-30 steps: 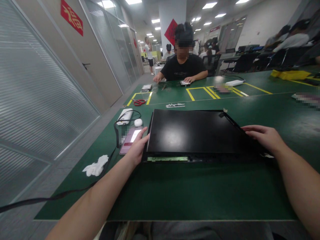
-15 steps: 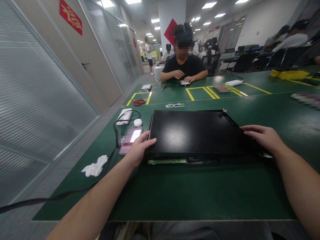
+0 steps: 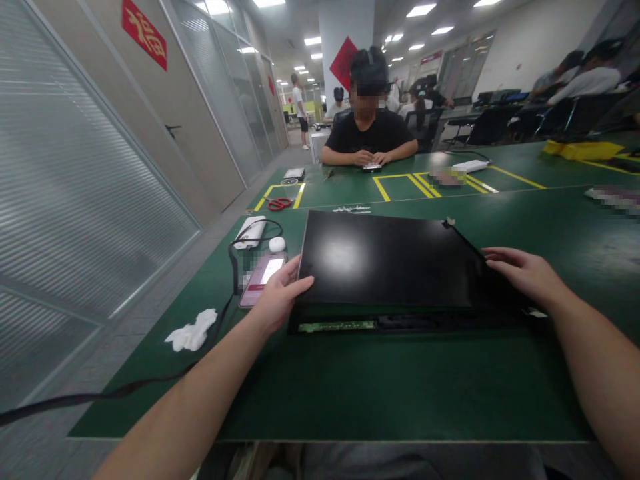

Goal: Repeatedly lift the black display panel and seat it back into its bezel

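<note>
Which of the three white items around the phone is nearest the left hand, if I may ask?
The small rounded case beyond the phone; the oblong device and crumpled tissue lie farther from the left hand.

Left: beige door [image 3: 200,157], red paper sign [image 3: 145,33] on it; beside it, glass partition [image 3: 85,200] with horizontal blinds. Grey floor [image 3: 125,340]. Behind green table [image 3: 400,393]: pale pillar [image 3: 331,20] bearing red diamond [image 3: 343,65]. Ceiling lights [image 3: 421,10] lit. Right: black chairs [image 3: 486,127] before pale wall [image 3: 545,37].

Open-plan office: glass partition [image 3: 220,80] with blinds [image 3: 75,167], ceiling light panels [image 3: 421,10], black chairs [image 3: 485,125], seated people [image 3: 587,85]; green counter [image 3: 400,387] marked with yellow tape [image 3: 421,187], suggesting workshop corner.
</note>
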`<state>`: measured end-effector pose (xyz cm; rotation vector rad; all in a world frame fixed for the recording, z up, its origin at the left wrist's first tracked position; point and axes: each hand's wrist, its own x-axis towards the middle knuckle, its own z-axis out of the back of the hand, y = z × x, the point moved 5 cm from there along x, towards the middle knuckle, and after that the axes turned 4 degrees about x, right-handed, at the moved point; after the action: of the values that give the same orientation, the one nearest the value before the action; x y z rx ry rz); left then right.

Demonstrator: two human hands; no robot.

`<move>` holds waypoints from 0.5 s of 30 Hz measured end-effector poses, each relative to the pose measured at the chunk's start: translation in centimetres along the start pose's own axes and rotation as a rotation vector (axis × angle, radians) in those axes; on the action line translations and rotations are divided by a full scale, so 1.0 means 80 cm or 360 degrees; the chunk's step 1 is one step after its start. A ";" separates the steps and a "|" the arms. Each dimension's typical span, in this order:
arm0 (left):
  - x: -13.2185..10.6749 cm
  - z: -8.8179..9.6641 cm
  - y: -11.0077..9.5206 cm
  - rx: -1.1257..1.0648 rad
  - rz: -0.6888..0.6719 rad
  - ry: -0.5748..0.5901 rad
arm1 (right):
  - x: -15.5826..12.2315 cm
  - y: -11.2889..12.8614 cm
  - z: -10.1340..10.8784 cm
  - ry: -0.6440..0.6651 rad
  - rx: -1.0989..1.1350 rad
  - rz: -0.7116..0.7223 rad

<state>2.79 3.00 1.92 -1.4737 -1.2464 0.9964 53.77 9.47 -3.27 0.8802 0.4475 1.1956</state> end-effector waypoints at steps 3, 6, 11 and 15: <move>-0.002 -0.004 -0.003 -0.0024 -0.0039 0.0052 | -0.001 0.005 0.001 -0.0006 0.0022 -0.0088; -0.004 -0.006 -0.006 -0.0044 -0.0079 0.0098 | -0.001 0.002 0.002 -0.0046 0.0136 -0.0224; -0.005 -0.007 -0.005 -0.0049 -0.0079 0.0127 | -0.002 -0.011 -0.002 -0.0095 0.0330 -0.0378; -0.002 -0.003 0.000 -0.0036 -0.0100 0.0096 | -0.001 -0.011 -0.006 -0.0143 0.0565 -0.0369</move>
<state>2.98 2.82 1.99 -1.4628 -1.2565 0.8926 53.98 9.45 -4.26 1.1472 0.6823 0.8726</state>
